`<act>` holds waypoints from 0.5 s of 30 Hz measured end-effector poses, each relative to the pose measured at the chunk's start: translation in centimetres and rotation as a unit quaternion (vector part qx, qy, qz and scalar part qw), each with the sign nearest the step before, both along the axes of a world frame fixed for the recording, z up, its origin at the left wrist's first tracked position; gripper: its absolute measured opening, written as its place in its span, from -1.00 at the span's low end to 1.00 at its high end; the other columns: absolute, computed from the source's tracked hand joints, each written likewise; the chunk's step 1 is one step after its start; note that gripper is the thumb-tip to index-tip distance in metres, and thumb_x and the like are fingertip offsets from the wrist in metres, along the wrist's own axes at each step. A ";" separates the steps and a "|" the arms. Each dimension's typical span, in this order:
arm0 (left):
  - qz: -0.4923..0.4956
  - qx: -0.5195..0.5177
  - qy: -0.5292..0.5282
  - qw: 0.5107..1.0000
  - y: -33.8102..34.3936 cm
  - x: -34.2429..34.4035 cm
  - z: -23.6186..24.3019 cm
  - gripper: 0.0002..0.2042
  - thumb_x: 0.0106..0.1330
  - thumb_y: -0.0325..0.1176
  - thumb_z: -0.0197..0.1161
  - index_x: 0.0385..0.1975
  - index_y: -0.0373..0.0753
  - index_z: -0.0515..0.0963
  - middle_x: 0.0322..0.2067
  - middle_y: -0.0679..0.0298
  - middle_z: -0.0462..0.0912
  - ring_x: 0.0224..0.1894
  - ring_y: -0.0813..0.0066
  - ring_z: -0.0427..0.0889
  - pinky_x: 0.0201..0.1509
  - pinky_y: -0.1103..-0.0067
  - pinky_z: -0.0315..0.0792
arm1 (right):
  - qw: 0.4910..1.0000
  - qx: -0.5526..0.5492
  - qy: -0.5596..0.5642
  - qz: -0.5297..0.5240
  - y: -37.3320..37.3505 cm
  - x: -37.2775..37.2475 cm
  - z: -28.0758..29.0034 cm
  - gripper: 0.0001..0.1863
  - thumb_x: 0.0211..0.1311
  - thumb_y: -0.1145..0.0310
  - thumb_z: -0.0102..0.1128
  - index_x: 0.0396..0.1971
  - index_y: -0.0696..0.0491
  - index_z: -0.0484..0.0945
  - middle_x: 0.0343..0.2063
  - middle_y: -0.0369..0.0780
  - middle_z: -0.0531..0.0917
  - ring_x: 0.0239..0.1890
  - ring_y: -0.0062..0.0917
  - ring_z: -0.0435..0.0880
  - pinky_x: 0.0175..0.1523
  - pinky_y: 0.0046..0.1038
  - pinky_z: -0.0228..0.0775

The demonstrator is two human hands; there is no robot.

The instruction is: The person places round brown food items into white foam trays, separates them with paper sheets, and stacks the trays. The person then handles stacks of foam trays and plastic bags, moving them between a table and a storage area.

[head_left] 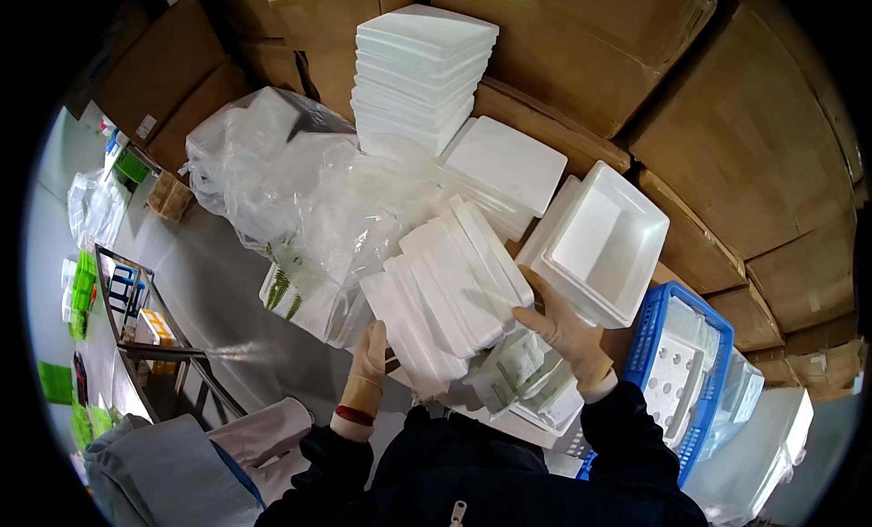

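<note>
A leaning row of white foam lids [445, 286] spans the space between my two gloved hands. My left hand [369, 356], with a red band at the wrist, presses against the lids' near left end. At their right side my right hand [570, 329] grips with thumb and fingers apart, some of the fingers hidden. Just beyond that hand stands an open white foam box [613, 245], tilted. Below the lids are clear plastic-wrapped pieces [520, 368] on white foam.
Plastic-bagged foam [318, 177] and green fern leaves [283, 277] lie left. A tall stack of foam lids [422, 77] and cardboard boxes [572, 36] stand behind. A blue crate [649, 345] is at right, a metal frame cart [159, 352] at left.
</note>
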State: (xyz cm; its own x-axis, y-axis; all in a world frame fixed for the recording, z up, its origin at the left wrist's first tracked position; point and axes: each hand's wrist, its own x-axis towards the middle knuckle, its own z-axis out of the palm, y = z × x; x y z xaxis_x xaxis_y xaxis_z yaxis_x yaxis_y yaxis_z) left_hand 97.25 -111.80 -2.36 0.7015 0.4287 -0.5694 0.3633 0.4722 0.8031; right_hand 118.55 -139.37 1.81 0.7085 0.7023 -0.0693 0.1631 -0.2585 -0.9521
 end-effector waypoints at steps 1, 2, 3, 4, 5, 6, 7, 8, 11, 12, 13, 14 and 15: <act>-0.013 -0.018 -0.011 1.000 0.1 -0.3 -1.0 -0.30 0.46 0.26 0.06 0.31 -0.24 0.44 0.03 0.20 0.68 -0.05 0.37 0.73 -0.03 0.44 0.62 | 0.999 0.007 0.043 0.016 -1.2 1.8 -1.3 -0.09 0.37 -0.03 0.31 0.48 0.28 0.18 0.38 0.05 0.40 0.39 -0.27 0.44 0.42 -0.32 0.30; -0.024 -0.039 -0.019 0.999 0.1 -0.8 -1.9 -0.27 0.42 0.32 0.08 0.34 -0.19 0.44 0.05 0.20 0.68 -0.03 0.35 0.72 0.01 0.42 0.60 | 0.991 0.057 0.119 -0.024 -0.8 0.7 1.4 -0.07 0.38 -0.11 0.28 0.47 0.28 0.20 0.37 0.03 0.42 0.40 -0.27 0.43 0.45 -0.32 0.27; -0.012 -0.048 0.008 0.999 -0.2 -1.2 -1.7 -0.25 0.40 0.34 0.08 0.34 -0.18 0.43 0.06 0.21 0.67 -0.03 0.35 0.71 0.04 0.40 0.58 | 0.973 0.114 0.191 -0.068 -0.5 -0.4 4.0 -0.05 0.39 -0.19 0.25 0.47 0.28 0.22 0.36 0.01 0.44 0.41 -0.27 0.41 0.48 -0.31 0.23; 0.000 -0.054 0.035 0.998 -0.7 -1.5 -0.9 -0.23 0.38 0.36 0.09 0.35 -0.17 0.43 0.06 0.21 0.67 -0.02 0.34 0.70 0.06 0.39 0.56 | 0.990 0.030 0.107 -0.082 0.0 0.6 4.9 -0.06 0.38 -0.25 0.20 0.43 0.27 0.29 0.33 0.00 0.48 0.39 -0.28 0.45 0.44 -0.38 0.28; 0.009 -0.061 0.058 0.996 -1.2 -1.4 -0.5 -0.21 0.37 0.38 0.10 0.36 -0.16 0.42 0.07 0.21 0.67 -0.02 0.34 0.69 0.09 0.38 0.55 | 0.995 -0.025 0.070 -0.074 0.5 1.9 4.6 -0.09 0.41 -0.28 0.13 0.41 0.24 0.33 0.28 -0.04 0.53 0.32 -0.32 0.51 0.38 -0.36 0.34; 0.003 -0.057 0.057 0.997 -1.6 -1.3 -0.2 -0.19 0.35 0.40 0.10 0.36 -0.18 0.42 0.07 0.20 0.66 0.00 0.34 0.68 0.11 0.38 0.54 | 0.994 -0.076 0.033 -0.065 1.2 3.0 4.5 -0.12 0.44 -0.30 0.06 0.39 0.20 0.37 0.22 -0.07 0.57 0.26 -0.35 0.56 0.32 -0.34 0.40; -0.003 -0.052 0.057 0.997 -2.0 -1.3 0.1 -0.17 0.33 0.41 0.11 0.36 -0.19 0.42 0.08 0.20 0.65 0.02 0.34 0.67 0.12 0.38 0.53 | 0.993 -0.102 0.052 -0.027 2.1 4.0 4.6 -0.15 0.45 -0.24 0.10 0.37 0.23 0.38 0.20 -0.05 0.59 0.23 -0.34 0.57 0.32 -0.38 0.39; -0.005 -0.048 0.059 0.997 -2.2 -1.6 0.1 -0.15 0.32 0.42 0.12 0.35 -0.21 0.42 0.09 0.20 0.64 0.03 0.34 0.66 0.13 0.38 0.52 | 0.989 -0.127 0.072 0.015 3.8 4.7 4.5 -0.19 0.45 -0.19 0.13 0.36 0.25 0.39 0.18 -0.02 0.61 0.21 -0.32 0.58 0.32 -0.41 0.38; -0.041 -0.029 0.014 0.999 -2.0 -0.6 -1.1 -0.21 0.38 0.37 0.10 0.31 -0.26 0.43 0.09 0.21 0.60 0.06 0.37 0.63 0.16 0.42 0.50 | 0.979 -0.082 0.184 0.017 5.3 4.4 2.0 -0.26 0.44 -0.05 0.24 0.33 0.28 0.42 0.09 0.01 0.66 0.15 -0.32 0.62 0.29 -0.44 0.40; -0.052 -0.025 -0.001 0.998 -2.2 -0.1 -0.4 -0.26 0.41 0.32 0.10 0.27 -0.27 0.44 0.05 0.21 0.61 0.04 0.38 0.63 0.14 0.44 0.50 | 0.974 -0.043 0.223 -0.001 5.5 4.3 1.9 -0.28 0.44 -0.01 0.27 0.32 0.29 0.42 0.06 0.01 0.68 0.13 -0.33 0.63 0.27 -0.43 0.42; -0.063 -0.020 -0.017 0.998 -2.5 -0.1 0.7 -0.31 0.43 0.28 0.11 0.22 -0.28 0.46 0.01 0.21 0.61 0.02 0.40 0.63 0.13 0.47 0.50 | 0.968 -0.052 0.244 0.008 5.0 4.6 2.4 -0.26 0.38 0.07 0.35 0.35 0.28 0.39 0.09 0.03 0.67 0.14 -0.33 0.64 0.25 -0.43 0.45; -0.068 -0.013 -0.026 0.997 -2.7 -0.6 2.5 -0.36 0.45 0.23 0.11 0.17 -0.29 0.48 -0.04 0.22 0.62 0.01 0.42 0.62 0.12 0.49 0.49 | 0.973 -0.078 0.219 0.008 4.8 4.2 3.6 -0.25 0.37 0.05 0.35 0.35 0.28 0.39 0.11 0.03 0.66 0.15 -0.33 0.64 0.26 -0.42 0.45; -0.056 -0.008 -0.056 0.997 -3.5 -0.9 5.9 -0.42 0.51 0.12 0.10 0.14 -0.37 0.47 -0.06 0.22 0.61 -0.02 0.46 0.60 0.13 0.52 0.47 | 0.975 -0.105 0.194 0.004 4.3 3.4 5.7 -0.23 0.36 0.04 0.36 0.36 0.27 0.39 0.13 0.03 0.65 0.15 -0.32 0.65 0.26 -0.41 0.46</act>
